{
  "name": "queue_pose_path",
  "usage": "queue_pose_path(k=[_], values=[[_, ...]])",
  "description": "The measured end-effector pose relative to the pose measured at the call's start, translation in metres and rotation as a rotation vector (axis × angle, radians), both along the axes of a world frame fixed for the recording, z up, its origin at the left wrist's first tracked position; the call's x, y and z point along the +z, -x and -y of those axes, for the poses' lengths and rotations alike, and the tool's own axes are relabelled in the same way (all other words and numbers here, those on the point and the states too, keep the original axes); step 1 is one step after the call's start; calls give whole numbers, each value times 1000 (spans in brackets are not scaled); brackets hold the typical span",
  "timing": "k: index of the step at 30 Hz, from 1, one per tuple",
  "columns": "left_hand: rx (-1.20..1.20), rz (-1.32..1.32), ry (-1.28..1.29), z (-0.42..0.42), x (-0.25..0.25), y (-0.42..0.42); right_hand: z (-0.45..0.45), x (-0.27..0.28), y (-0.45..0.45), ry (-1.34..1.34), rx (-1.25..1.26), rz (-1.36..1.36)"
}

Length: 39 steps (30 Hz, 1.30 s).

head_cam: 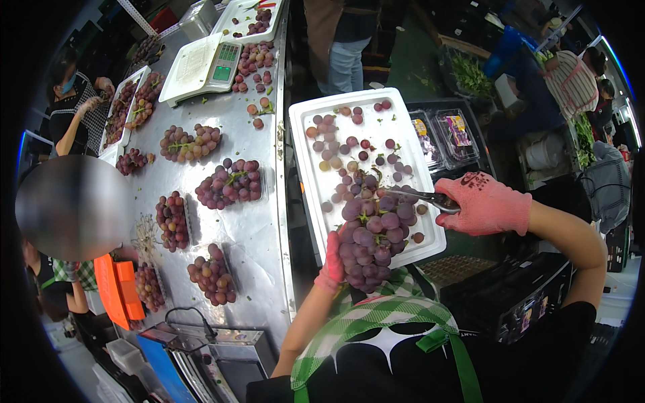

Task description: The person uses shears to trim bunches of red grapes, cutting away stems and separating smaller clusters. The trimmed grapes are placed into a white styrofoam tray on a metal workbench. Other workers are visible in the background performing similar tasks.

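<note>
In a pink glove, my left hand [332, 264] holds a large bunch of purple grapes [375, 237] from its lower left side; some of the fingers are hidden behind the fruit. My right hand [481, 204], gloved in pink too, grips dark-handled snips [438, 200]. Their blades point left and reach the top of the bunch, among the stems. Under the bunch is a shallow white plastic tray [297, 136], with many loose grapes [330, 146] and bits of green stem scattered in it.
Left of the tray, a metal table [257, 307] carries grape bunches [229, 184], some in clear boxes, and a digital scale [201, 65]. An orange scale [118, 289] stands at its far side, near co-workers. Clear packs [453, 136] lie right of the tray; black boxes [509, 292] are beside me.
</note>
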<state>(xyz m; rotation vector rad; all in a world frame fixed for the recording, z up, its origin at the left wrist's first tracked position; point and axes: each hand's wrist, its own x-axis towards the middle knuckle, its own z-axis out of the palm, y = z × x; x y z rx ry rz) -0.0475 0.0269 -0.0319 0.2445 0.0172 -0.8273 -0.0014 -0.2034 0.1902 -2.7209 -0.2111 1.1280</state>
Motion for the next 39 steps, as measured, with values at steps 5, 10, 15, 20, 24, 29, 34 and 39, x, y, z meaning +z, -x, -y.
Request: queue_pose_path(k=[5,10,15,20,24,29,34,39], values=[[38,-196,77,2,-17,0,7,-13,14,-179,-148,77],[61,-248,131,-2,-1,-11,5,-32,33,-343,-200,72],[2,-196,549,-4,-49,-11,-6,-33,43,-360,-92,54],[85,-147,119,-8,-22,-8,-13,-39,47,-395,-143,-63],[79,-89,-102,-13,-26,-7,-17,-42,46,-352,-150,-113],[121,-96,-207,-9,-9,-7,-15,-46,44,-329,-104,-87],[61,-210,-187,-3,4,-10,-11,-61,53,-166,151,468],[-96,-125,345,0,8,-14,-8,-54,41,130,418,702]])
